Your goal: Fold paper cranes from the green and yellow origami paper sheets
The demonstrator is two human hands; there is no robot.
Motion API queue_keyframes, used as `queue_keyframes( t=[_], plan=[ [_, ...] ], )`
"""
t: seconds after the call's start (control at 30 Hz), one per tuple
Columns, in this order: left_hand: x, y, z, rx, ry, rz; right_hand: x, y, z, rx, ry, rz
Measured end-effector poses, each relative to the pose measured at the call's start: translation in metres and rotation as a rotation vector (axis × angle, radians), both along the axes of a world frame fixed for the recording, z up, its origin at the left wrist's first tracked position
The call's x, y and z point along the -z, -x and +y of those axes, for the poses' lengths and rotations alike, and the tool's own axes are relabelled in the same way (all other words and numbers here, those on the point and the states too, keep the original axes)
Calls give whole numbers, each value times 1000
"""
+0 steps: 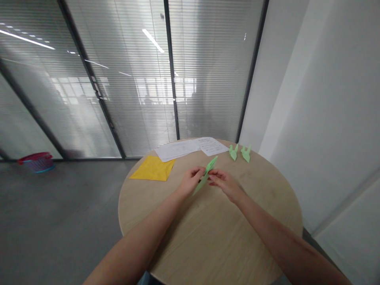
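A piece of light green folded paper [202,184], long and pointed at both ends, is held tilted above the middle of the table. My left hand [191,181] pinches it from the left, thumb on the near face. From the other side the fingers of my right hand [225,183] close on its edge. Parts of the fingers are hidden behind the paper. Toward the back right of the table stand two finished-looking green paper cranes, one origami crane [233,152] beside another origami crane [246,154].
The round wooden table [208,245] has printed white sheets [178,150] at its far edge. A yellow envelope-like packet [154,169] lies at the left. Behind are glass panels with blinds [204,71]; a white wall [332,118] is on the right. A red and blue basket [38,163] sits on the floor.
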State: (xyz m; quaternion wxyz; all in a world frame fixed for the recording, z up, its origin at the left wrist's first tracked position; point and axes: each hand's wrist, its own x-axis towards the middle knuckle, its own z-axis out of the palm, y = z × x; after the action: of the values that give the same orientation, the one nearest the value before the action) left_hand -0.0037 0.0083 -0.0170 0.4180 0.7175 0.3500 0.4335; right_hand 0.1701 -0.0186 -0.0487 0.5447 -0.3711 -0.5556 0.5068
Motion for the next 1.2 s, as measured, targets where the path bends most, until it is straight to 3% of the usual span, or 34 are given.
queue_keyframes(
  t=[0.13,0.43,0.83,1.07,1.2],
  plan=[
    [3,0,4,-1,-50,44,2,-1,3,22,-5,-23],
    [4,-2,3,-30,231,-128,-4,-4,1,73,7,-1],
    [6,0,7,65,251,-176,-1,-5,3,20,4,-5],
    [6,5,9,178,269,-132,-1,-9,4,92,5,-89],
    [7,5,12,184,194,-57,-2,-10,4,122,-14,-124]
  ],
)
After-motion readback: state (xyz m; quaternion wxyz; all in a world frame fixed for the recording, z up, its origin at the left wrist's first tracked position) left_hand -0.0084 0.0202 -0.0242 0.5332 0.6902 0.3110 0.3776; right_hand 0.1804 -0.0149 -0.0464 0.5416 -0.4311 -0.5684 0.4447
